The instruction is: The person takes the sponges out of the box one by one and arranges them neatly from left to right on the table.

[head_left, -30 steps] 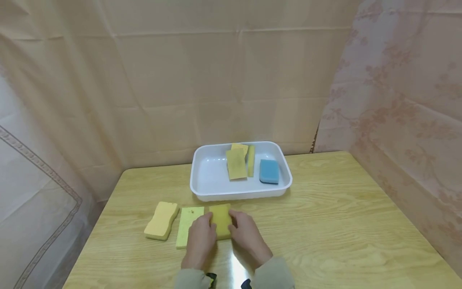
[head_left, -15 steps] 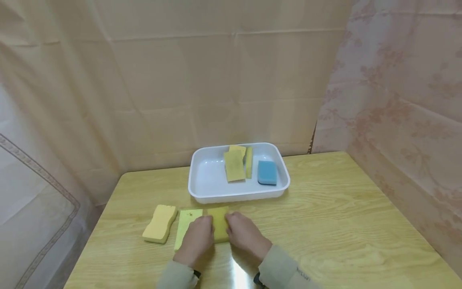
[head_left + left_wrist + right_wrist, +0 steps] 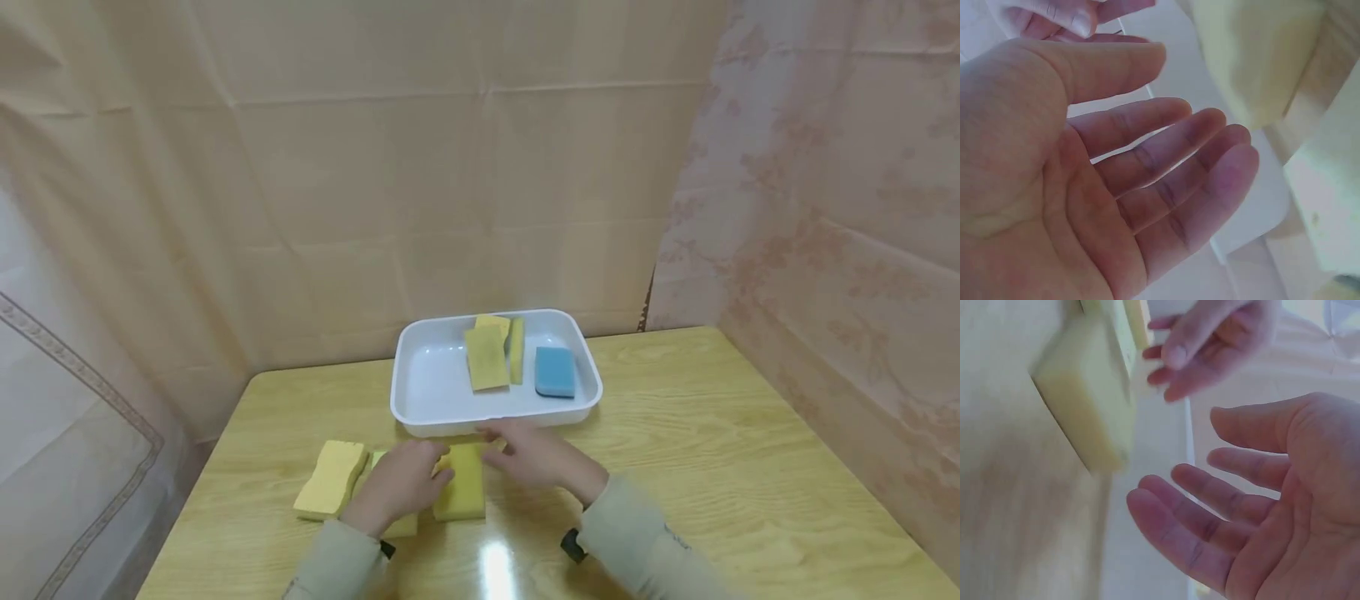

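A yellow sponge (image 3: 462, 483) lies on the table between my two hands, in front of the tray. My left hand (image 3: 401, 483) hovers at its left with loosely bent fingers, over a pale green-yellow sponge (image 3: 406, 527) that it partly hides. To the right is my right hand (image 3: 540, 457), fingers reaching left near the tray's front wall. Both palms are bare in the wrist views. The right wrist view shows the yellow sponge (image 3: 1088, 400) blurred and apart from the fingers. Farther left lies a wavy-edged yellow sponge (image 3: 332, 479).
Behind the hands stands a white tray (image 3: 435, 429). Inside it are a blue sponge (image 3: 555, 371), a thin yellow sheet (image 3: 486, 358) and narrow yellow pieces (image 3: 517, 350). A beige curtain (image 3: 337, 208) hangs at the table's back edge.
Both hands have let go of the yellow sponge's sides and moved apart, the left one leftward, the right one up and rightward. The sponge stays on the table.
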`<control>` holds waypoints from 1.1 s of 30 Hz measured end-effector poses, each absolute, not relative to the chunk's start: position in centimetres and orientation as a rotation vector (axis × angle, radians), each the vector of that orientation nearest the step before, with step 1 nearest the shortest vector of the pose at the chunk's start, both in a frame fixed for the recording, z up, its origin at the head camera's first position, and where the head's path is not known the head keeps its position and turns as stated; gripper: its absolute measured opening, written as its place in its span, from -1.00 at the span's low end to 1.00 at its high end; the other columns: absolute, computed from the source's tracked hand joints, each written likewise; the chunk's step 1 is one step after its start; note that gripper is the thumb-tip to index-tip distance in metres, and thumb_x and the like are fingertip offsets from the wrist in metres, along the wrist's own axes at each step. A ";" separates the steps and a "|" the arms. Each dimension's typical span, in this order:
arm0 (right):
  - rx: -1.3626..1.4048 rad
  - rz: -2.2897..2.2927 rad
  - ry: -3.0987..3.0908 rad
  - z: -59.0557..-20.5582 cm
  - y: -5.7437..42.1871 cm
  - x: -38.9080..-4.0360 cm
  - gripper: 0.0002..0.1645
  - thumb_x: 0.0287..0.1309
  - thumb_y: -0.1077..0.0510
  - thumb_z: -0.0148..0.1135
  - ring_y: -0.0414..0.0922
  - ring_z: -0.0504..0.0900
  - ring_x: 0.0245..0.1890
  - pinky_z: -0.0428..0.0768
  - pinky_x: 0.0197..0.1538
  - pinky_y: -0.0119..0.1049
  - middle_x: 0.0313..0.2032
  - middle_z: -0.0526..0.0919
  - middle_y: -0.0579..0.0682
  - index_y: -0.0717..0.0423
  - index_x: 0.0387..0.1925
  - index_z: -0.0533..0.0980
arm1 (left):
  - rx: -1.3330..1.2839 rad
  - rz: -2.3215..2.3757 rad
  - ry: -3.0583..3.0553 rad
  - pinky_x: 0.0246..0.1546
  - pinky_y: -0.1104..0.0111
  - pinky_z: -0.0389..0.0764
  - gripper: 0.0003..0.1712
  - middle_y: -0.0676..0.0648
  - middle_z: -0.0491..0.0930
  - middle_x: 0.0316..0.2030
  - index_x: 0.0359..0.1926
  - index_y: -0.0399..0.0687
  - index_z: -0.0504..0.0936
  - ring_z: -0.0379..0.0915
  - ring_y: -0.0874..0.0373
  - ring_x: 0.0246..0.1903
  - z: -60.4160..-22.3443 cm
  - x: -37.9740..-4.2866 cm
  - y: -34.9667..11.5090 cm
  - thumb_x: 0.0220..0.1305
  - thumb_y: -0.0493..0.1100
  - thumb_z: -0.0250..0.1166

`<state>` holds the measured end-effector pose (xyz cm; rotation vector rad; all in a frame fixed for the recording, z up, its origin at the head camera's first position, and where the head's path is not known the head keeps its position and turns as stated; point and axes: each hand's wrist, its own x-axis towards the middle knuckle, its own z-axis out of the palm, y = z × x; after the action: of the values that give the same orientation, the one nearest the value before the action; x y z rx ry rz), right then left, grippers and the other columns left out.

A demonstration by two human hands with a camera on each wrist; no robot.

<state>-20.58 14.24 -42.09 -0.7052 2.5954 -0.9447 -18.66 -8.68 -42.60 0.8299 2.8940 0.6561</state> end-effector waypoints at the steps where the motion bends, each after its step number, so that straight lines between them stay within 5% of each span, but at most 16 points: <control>1: -0.704 -0.948 2.615 -41.7 14.6 -21.1 -0.47 0.46 0.07 0.18 -0.04 0.67 -0.02 0.67 0.00 -0.14 0.14 0.62 0.13 0.13 0.36 0.43 | 0.849 0.660 2.894 -0.42 0.17 0.61 -0.72 -0.09 0.66 -0.36 -0.06 -0.33 0.68 0.47 0.15 -0.50 -42.3 -19.0 -8.6 0.28 -0.23 0.38; 8: -0.704 -0.935 2.738 -39.9 16.3 -24.6 -0.49 0.43 0.12 0.22 0.01 0.67 -0.04 0.66 0.01 -0.09 0.07 0.65 0.16 0.20 0.32 0.46 | 0.887 0.664 2.887 -0.10 0.02 0.64 -0.76 -0.20 0.71 -0.18 -0.07 -0.30 0.69 0.64 -0.08 -0.18 -40.7 -22.8 -7.9 0.32 -0.23 0.28; 15: -0.489 -1.266 2.546 -39.8 17.7 -27.4 -0.37 0.43 0.14 0.21 0.15 0.66 -0.03 0.72 -0.17 -0.14 0.19 0.53 0.31 0.30 0.41 0.31 | 0.918 0.626 2.910 -0.11 0.07 0.62 -0.76 -0.14 0.70 -0.26 -0.07 -0.23 0.68 0.63 -0.04 -0.22 -39.3 -25.9 -6.2 0.31 -0.19 0.31; 30: -0.381 -1.021 2.758 -38.9 17.8 -30.7 -0.20 0.37 0.05 0.24 0.24 0.48 0.26 0.51 0.24 0.08 0.27 0.48 0.31 0.32 0.47 0.20 | 0.765 0.333 2.773 0.19 0.10 0.51 -0.55 -0.19 0.63 0.11 0.15 -0.28 0.61 0.53 -0.10 0.14 -37.9 -31.5 -2.8 0.34 -0.10 0.29; 33: -0.355 -1.034 2.748 -38.6 17.7 -31.6 -0.19 0.37 0.05 0.24 0.24 0.45 0.28 0.47 0.28 0.09 0.29 0.47 0.31 0.31 0.48 0.19 | 0.671 0.479 2.690 0.04 0.15 0.61 -0.42 -0.25 0.54 0.22 0.27 -0.34 0.49 0.57 -0.09 0.04 -38.0 -32.7 -2.6 0.34 -0.08 0.30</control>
<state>-31.59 17.69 -38.63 -0.3553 2.7478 -1.0337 -32.66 -2.64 -38.04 0.6715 2.6905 0.4788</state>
